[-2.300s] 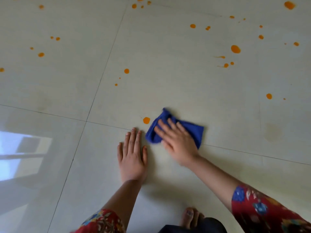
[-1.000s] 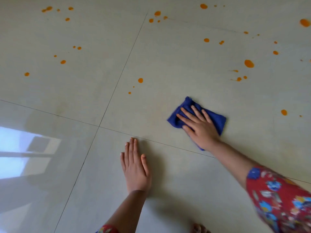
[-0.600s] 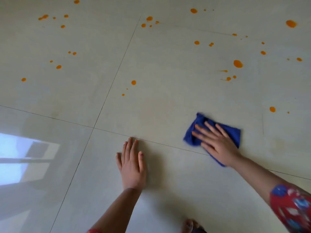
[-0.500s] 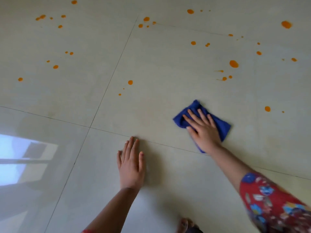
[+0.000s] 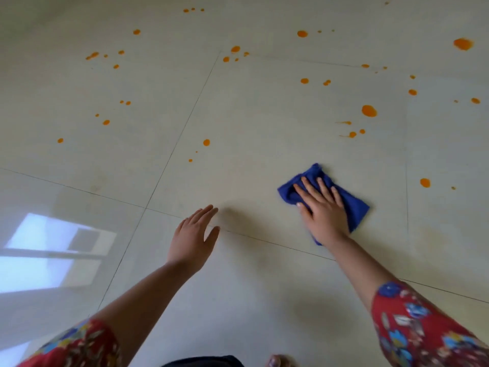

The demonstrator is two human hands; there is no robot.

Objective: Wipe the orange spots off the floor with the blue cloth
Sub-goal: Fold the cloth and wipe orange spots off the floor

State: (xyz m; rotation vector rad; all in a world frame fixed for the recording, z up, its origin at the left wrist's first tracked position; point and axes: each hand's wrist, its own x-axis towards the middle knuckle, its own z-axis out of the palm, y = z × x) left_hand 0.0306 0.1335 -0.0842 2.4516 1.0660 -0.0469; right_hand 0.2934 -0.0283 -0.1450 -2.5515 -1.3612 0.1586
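Note:
A crumpled blue cloth (image 5: 353,205) lies on the pale tiled floor (image 5: 251,115), right of centre. My right hand (image 5: 321,207) presses flat on it with straight, spread fingers. My left hand (image 5: 194,233) is open, fingers straight, tilted and seemingly just off the floor near a tile joint. Several orange spots dot the floor beyond: one (image 5: 206,142) ahead of my left hand, a large one (image 5: 368,111) above the cloth, one (image 5: 425,182) to the cloth's right. Several more lie at the far left (image 5: 106,122) and far right (image 5: 463,44).
A bright window reflection (image 5: 47,250) glares on the glossy tile at the left. The toes of a bare foot (image 5: 276,361) show at the bottom edge. Faint dull patches mark the tile around the cloth.
My right hand slid the cloth back and forth over the tile; the orange spot near my left hand is gone. My left hand has tilted and shifted right.

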